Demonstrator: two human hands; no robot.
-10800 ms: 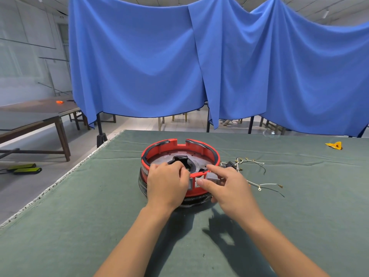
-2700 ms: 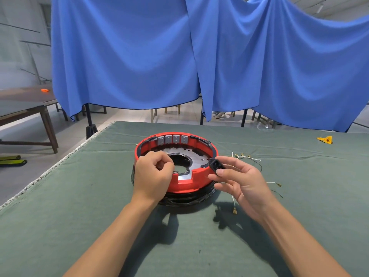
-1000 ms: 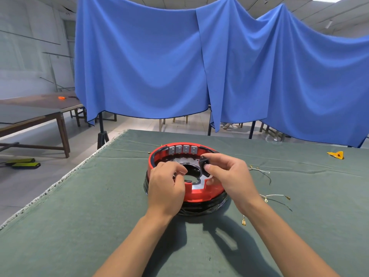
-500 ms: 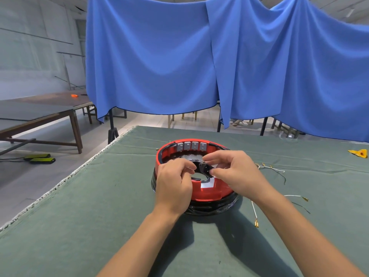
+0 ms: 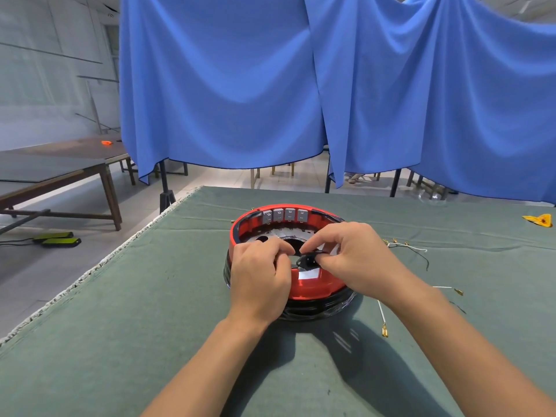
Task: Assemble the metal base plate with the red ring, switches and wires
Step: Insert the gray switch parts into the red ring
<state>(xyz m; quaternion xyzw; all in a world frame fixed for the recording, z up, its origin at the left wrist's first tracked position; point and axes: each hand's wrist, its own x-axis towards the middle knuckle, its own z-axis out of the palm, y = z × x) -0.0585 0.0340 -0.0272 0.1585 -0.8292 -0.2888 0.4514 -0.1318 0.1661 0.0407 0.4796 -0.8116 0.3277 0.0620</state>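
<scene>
My right hand (image 5: 352, 260) pinches a small black switch (image 5: 307, 261) over the near edge of the red ring (image 5: 316, 285), which sits on the green bench (image 5: 120, 341). My left hand (image 5: 258, 275) rests on the ring with its fingers curled, touching the switch. Loose wires (image 5: 415, 252) lie on the bench to the right.

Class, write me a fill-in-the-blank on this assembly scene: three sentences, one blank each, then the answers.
1. The right hand pinches a small ___ part over the red ring.
2. A row of ___ grey switches sits along the ring's far inner wall.
3. The loose wires lie on the green cloth to the ___ of the ring.

Answers: black; four; right
</scene>
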